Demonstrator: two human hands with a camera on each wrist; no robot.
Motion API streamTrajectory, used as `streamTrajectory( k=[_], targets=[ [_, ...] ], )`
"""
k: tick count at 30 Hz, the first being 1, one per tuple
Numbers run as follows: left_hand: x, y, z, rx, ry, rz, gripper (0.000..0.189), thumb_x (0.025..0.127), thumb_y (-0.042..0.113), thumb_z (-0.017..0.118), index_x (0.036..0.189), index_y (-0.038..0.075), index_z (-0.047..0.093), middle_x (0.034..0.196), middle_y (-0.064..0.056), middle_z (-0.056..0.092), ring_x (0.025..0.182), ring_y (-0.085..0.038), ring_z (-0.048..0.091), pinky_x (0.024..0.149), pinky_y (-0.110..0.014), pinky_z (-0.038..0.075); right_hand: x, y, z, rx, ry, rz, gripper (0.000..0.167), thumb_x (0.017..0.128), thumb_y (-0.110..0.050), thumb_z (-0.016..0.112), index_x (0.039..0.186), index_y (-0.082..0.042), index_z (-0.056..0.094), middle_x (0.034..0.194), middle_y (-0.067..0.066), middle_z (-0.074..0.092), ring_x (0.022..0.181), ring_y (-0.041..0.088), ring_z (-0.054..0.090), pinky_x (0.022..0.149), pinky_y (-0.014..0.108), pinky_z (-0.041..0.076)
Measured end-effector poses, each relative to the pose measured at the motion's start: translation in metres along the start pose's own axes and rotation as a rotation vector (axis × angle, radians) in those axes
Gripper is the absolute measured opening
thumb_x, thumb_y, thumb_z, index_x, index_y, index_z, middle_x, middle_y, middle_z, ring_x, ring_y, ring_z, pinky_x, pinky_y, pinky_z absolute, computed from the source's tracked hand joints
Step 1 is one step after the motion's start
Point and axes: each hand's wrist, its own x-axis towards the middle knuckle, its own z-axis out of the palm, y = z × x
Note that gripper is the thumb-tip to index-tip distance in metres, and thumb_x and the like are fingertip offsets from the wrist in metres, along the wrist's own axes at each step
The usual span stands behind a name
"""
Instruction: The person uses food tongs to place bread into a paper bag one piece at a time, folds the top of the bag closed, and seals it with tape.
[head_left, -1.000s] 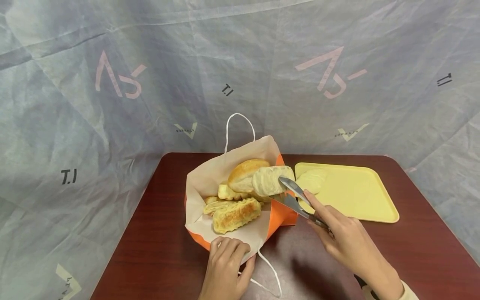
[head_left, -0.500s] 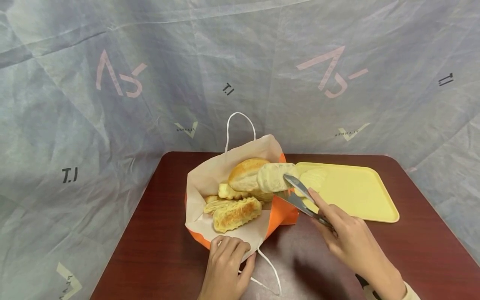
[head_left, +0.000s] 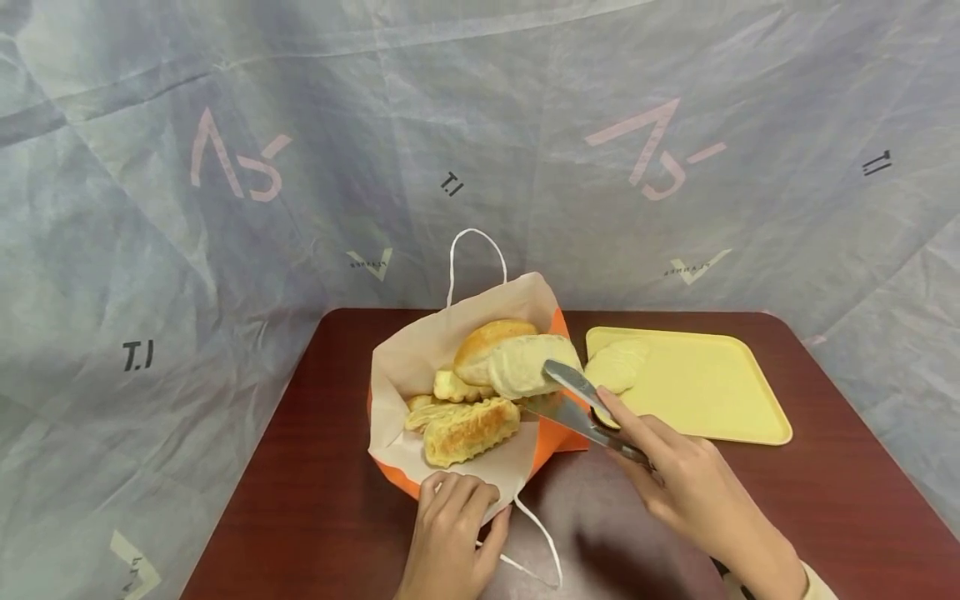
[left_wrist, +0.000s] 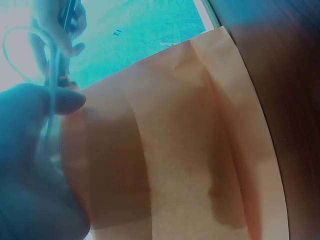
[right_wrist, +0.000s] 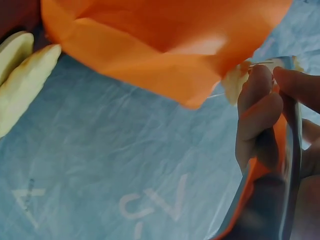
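Note:
My left hand grips the near rim of an orange paper bag with a pale lining; in the left wrist view its thumb lies at the rim. With my right hand I hold metal tongs, and their tips are at a pale oval bread over the right side of the bag's mouth. Below it, inside the bag, are a golden bun, a ridged browned pastry and other pieces partly hidden. The right wrist view shows my fingers around the tongs.
A yellow tray lies right of the bag, with another pale bread at its left end. White cord handles stand behind the bag and hang in front. A grey printed sheet rises behind the dark red table.
The tongs and the pale bread shift slightly right at first, then left and lower over the bag. My left hand stays at the rim.

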Motion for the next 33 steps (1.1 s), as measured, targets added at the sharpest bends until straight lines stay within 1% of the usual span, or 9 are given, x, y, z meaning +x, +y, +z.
streamTrajectory(
  k=[4, 9, 12, 15, 19, 22, 25, 30, 33],
  targets=[
    [-0.001, 0.0, 0.001, 0.0, -0.006, -0.002, 0.005, 0.087, 0.022, 0.067, 0.084, 0.018, 0.066, 0.083, 0.009, 0.059, 0.079, -0.011, 0.058, 0.086, -0.04, 0.038, 0.006, -0.004, 0.004, 0.01, -0.008, -0.026, 0.052, 0.105, -0.04, 0.044, 0.14, -0.004, 0.055, 0.095, -0.007, 0.067, 0.078, 0.004, 0.069, 0.059, 0.017, 0.05],
    [-0.001, 0.0, 0.001, -0.002, -0.005, 0.004, 0.005, 0.085, 0.021, 0.068, 0.084, 0.018, 0.065, 0.083, 0.008, 0.059, 0.079, -0.012, 0.058, 0.086, -0.04, 0.038, 0.007, -0.007, 0.007, -0.014, 0.0, -0.046, 0.051, 0.104, -0.041, 0.045, 0.139, -0.006, 0.056, 0.09, -0.008, 0.065, 0.067, 0.002, 0.061, 0.055, 0.018, 0.046],
    [-0.001, 0.0, 0.001, -0.003, 0.002, 0.01, 0.004, 0.084, 0.021, 0.069, 0.084, 0.018, 0.065, 0.083, 0.008, 0.059, 0.079, -0.012, 0.058, 0.086, -0.04, 0.038, 0.006, -0.007, 0.007, -0.008, 0.014, -0.059, 0.051, 0.103, -0.04, 0.047, 0.138, -0.004, 0.057, 0.09, -0.007, 0.065, 0.063, 0.002, 0.056, 0.054, 0.016, 0.044],
    [-0.001, 0.0, 0.001, -0.003, 0.009, 0.008, 0.004, 0.085, 0.021, 0.068, 0.085, 0.018, 0.066, 0.084, 0.008, 0.06, 0.08, -0.013, 0.058, 0.087, -0.04, 0.038, 0.006, -0.007, 0.005, 0.009, 0.029, -0.066, 0.051, 0.103, -0.039, 0.049, 0.138, -0.002, 0.056, 0.091, -0.006, 0.065, 0.064, 0.001, 0.056, 0.055, 0.015, 0.044],
    [-0.001, 0.0, 0.0, -0.003, 0.004, 0.001, 0.004, 0.087, 0.021, 0.067, 0.086, 0.018, 0.066, 0.085, 0.009, 0.06, 0.08, -0.013, 0.057, 0.087, -0.04, 0.038, 0.007, -0.006, 0.002, 0.041, 0.046, -0.068, 0.053, 0.102, -0.037, 0.051, 0.138, 0.002, 0.055, 0.093, -0.005, 0.067, 0.07, 0.003, 0.063, 0.055, 0.015, 0.046],
    [-0.001, 0.0, 0.0, -0.006, -0.003, -0.001, 0.004, 0.087, 0.022, 0.068, 0.085, 0.019, 0.065, 0.084, 0.009, 0.06, 0.08, -0.012, 0.058, 0.086, -0.04, 0.038, 0.006, -0.004, -0.003, 0.054, 0.054, -0.049, 0.055, 0.102, -0.038, 0.051, 0.139, 0.004, 0.053, 0.092, -0.004, 0.066, 0.072, 0.004, 0.067, 0.057, 0.015, 0.049],
    [-0.001, 0.001, 0.0, -0.009, -0.004, -0.001, 0.005, 0.087, 0.022, 0.068, 0.085, 0.019, 0.065, 0.084, 0.009, 0.06, 0.08, -0.012, 0.058, 0.086, -0.04, 0.038, 0.003, 0.001, -0.009, 0.046, 0.066, -0.012, 0.058, 0.102, -0.039, 0.05, 0.139, 0.005, 0.051, 0.091, -0.004, 0.064, 0.069, 0.002, 0.066, 0.059, 0.015, 0.051],
    [-0.001, 0.0, 0.0, -0.005, 0.001, 0.004, 0.004, 0.086, 0.022, 0.068, 0.086, 0.018, 0.066, 0.084, 0.008, 0.06, 0.081, -0.014, 0.058, 0.086, -0.04, 0.038, -0.007, 0.02, -0.018, -0.051, 0.101, 0.058, 0.061, 0.1, -0.045, 0.051, 0.14, 0.002, 0.052, 0.09, -0.006, 0.062, 0.059, -0.001, 0.057, 0.054, 0.014, 0.047],
    [-0.001, 0.0, -0.001, 0.0, 0.003, 0.004, 0.004, 0.086, 0.021, 0.068, 0.086, 0.018, 0.066, 0.084, 0.008, 0.06, 0.08, -0.014, 0.058, 0.086, -0.041, 0.038, -0.016, 0.034, -0.022, -0.115, 0.089, 0.107, 0.065, 0.099, -0.051, 0.05, 0.141, -0.002, 0.052, 0.089, -0.007, 0.062, 0.058, 0.001, 0.057, 0.053, 0.016, 0.046]
  ],
)
